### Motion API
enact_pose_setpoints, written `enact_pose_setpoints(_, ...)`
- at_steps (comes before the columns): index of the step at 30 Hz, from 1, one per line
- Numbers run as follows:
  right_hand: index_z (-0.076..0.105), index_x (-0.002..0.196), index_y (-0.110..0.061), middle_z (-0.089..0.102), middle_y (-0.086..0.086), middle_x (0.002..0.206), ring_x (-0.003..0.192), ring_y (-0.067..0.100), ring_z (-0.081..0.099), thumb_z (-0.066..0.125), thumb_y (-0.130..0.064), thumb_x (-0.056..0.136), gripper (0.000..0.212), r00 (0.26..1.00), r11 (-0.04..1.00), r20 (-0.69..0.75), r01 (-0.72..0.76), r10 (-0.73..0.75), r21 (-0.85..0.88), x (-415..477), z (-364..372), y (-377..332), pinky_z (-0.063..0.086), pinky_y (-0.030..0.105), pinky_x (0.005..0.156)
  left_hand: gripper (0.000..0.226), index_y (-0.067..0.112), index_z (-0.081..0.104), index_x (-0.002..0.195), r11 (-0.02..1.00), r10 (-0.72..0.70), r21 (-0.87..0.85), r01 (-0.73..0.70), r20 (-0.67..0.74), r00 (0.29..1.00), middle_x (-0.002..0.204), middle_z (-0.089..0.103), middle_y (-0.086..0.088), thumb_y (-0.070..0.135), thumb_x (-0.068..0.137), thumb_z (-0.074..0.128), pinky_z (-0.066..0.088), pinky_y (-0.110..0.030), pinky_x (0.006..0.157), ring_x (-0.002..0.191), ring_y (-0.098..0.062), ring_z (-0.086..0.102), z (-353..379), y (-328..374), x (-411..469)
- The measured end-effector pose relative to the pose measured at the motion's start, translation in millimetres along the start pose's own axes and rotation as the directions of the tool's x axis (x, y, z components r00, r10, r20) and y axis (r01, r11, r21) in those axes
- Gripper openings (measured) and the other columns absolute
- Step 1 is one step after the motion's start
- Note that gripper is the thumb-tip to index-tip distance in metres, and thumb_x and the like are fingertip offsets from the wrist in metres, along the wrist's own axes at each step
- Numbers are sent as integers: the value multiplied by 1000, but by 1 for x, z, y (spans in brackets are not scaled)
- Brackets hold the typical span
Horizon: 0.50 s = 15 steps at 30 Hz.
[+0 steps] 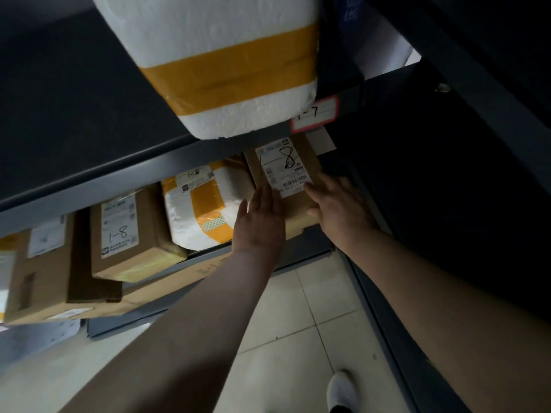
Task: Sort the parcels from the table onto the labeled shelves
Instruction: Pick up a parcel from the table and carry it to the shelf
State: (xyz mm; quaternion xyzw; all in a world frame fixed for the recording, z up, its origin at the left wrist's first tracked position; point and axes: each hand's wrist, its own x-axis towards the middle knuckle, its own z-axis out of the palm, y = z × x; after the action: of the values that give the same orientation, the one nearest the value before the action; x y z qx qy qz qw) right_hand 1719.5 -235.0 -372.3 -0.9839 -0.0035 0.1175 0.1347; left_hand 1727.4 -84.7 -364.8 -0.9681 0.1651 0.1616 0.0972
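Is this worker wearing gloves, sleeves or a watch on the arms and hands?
No. The left hand and right hand are bare, without gloves, and I see no ring, watch or wristband. The left forearm and right forearm are uncovered too; no sleeve comes into view.

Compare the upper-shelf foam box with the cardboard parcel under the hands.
The foam box is white with orange tape; the cardboard parcel is brown with a label marked 1-8. The foam box overhangs the upper shelf by the 1-7 tag; the cardboard parcel lies a level lower. The left hand and right hand rest flat on the cardboard parcel; the foam box is untouched. Both are box-shaped parcels.
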Motion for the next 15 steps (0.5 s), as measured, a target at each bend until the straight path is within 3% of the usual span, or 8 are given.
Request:
enact_pose_setpoints(3, 27, 150, -29, 16, 2, 158, 138, 30, 25, 48, -31, 98, 56, 1000, 1000, -18, -26, 26, 3, 7, 2, -5, 33, 44, 108, 73, 7, -5, 155, 999, -13, -34, 15, 38, 999, 163, -6, -12, 19, 101, 43, 11, -41, 122, 151, -25, -2, 0, -2, 9)
enact_pose_setpoints(6, 21, 152, -28, 8, 2, 161, 146, 30, 12, 46, -31, 99, 58, 1000, 1000, 1, -20, 20, -11, 3, 5, -7, 25, 46, 114, 78, 9, -13, 154, 996, -20, -81, 26, 81, 996, 162, -16, -9, 19, 100, 43, 7, -41, 122, 150, -23, -10, -2, -4, 4)
enact_pose_setpoints(10, 17, 153, -25, 2, 2, 163, 149, 27, -1, 51, -26, 97, 66, 999, 999, -39, 9, -11, -48, -19, 0, -6, 14, 47, 119, 84, 10, -13, 154, 990, -28, -138, 26, -14, 1000, 162, -17, -7, 14, 97, 48, 8, -39, 123, 151, -23, -9, -6, -4, -18)
enact_pose_setpoints(15, 29, 149, -21, 12, 1, 161, 149, 23, 2, 46, -30, 100, 53, 995, 997, 94, -15, 21, -69, -59, -5, -8, 15, 42, 118, 77, 5, 2, 155, 995, 96, 7, -97, 114, 989, 163, -5, -12, 6, 93, 48, 9, -41, 122, 151, -29, -3, -10, -5, -61)
